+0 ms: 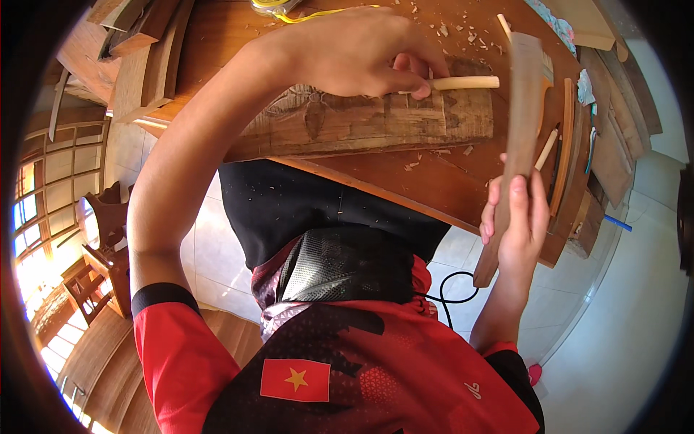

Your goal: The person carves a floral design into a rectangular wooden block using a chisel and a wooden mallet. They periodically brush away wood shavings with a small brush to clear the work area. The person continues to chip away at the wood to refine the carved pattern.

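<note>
A brown board (376,124) with carved relief at its left part lies near the table's front edge. Over it reaches my left hand (369,54), its fingers closed around a chisel (466,83) with a pale round wooden handle. The handle points right; its blade is hidden behind the hand. On the right, my right hand (517,217) grips the lower part of a long flat wooden bar (524,108). The bar stands tilted, its upper end to the right of the chisel handle and apart from it in the picture.
Wood chips (470,36) are scattered on the brown table (347,173). A tape measure (273,6) lies at the far edge. More tools with pale handles (547,150) and wooden strips (564,137) lie at the right. Stacked boards (155,65) occupy the left. A black cord (444,296) loops below.
</note>
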Motion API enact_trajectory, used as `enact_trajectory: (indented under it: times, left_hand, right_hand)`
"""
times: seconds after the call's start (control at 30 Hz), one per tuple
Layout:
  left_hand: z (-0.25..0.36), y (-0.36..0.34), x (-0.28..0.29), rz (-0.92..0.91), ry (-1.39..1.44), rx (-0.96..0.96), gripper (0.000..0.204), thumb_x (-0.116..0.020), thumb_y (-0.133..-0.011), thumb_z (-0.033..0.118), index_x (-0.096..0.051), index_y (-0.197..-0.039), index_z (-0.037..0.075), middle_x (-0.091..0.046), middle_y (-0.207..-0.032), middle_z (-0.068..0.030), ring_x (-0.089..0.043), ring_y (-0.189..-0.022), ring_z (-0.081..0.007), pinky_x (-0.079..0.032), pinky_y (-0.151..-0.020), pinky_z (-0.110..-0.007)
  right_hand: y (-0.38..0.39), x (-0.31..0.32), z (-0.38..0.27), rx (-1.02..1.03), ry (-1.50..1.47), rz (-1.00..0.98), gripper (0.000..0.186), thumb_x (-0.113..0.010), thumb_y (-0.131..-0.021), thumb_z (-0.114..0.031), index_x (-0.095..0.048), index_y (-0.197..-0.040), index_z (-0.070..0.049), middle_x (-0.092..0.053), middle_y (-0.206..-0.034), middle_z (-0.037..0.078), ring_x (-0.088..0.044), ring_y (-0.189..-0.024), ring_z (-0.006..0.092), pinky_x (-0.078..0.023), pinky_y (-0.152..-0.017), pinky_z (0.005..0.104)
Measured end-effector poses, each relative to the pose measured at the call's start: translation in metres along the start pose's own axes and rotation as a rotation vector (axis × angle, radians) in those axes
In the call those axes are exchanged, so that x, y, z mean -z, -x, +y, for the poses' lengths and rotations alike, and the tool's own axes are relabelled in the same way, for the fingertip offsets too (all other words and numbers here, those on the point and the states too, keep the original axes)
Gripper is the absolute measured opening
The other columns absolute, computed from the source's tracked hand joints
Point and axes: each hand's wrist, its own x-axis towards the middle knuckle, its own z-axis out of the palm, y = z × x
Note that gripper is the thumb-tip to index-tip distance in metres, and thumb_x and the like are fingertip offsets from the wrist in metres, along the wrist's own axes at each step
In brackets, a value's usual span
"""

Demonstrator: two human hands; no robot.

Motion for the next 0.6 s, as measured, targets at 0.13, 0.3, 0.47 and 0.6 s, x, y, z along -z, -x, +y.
enact_trajectory:
  times: [0.13, 0.3, 0.47, 0.6]
  left_hand:
    - [-0.002, 0.000, -0.005, 0.000, 0.069, 0.019, 0.032, -0.069, -0.095, 0.017, -0.074, -0.120, -0.001, -0.077, -0.100, -0.0112, -0.071, -0.090, -0.0215, -0.056, -0.085, -0.036]
    - [-0.016, 0.000, -0.008, -0.037, 0.107, -0.080, 0.032, -0.071, -0.095, 0.016, -0.073, -0.122, -0.001, -0.076, -0.104, -0.0120, -0.071, -0.094, -0.0209, -0.055, -0.089, -0.035]
    - [-0.020, 0.006, -0.013, 0.031, 0.147, -0.042, 0.033, -0.072, -0.096, 0.018, -0.074, -0.122, -0.002, -0.076, -0.106, -0.0135, -0.070, -0.096, -0.0234, -0.054, -0.091, -0.037]
    - [-0.023, 0.009, -0.012, 0.001, 0.110, -0.061, 0.034, -0.074, -0.095, 0.021, -0.074, -0.120, -0.002, -0.076, -0.108, -0.0150, -0.070, -0.101, -0.0272, -0.052, -0.094, -0.039]
  right_hand:
    - [0.002, 0.000, 0.002, -0.012, 0.035, -0.010, 0.037, -0.046, -0.113, -0.026, -0.054, -0.136, 0.002, -0.055, -0.082, 0.004, -0.049, -0.048, 0.0073, -0.039, -0.041, 0.0234]
    - [0.006, -0.001, 0.007, -0.033, -0.009, -0.010, 0.038, -0.044, -0.113, -0.027, -0.054, -0.136, 0.002, -0.056, -0.082, 0.005, -0.048, -0.047, 0.0074, -0.039, -0.041, 0.0240]
    - [0.002, 0.003, 0.013, 0.033, -0.075, 0.034, 0.038, -0.046, -0.113, -0.026, -0.054, -0.137, 0.001, -0.057, -0.083, 0.005, -0.048, -0.047, 0.0075, -0.038, -0.041, 0.0238]
    - [0.005, -0.003, 0.008, -0.021, -0.092, 0.050, 0.037, -0.048, -0.112, -0.027, -0.055, -0.137, 0.001, -0.057, -0.082, 0.004, -0.048, -0.047, 0.0074, -0.038, -0.041, 0.0236]
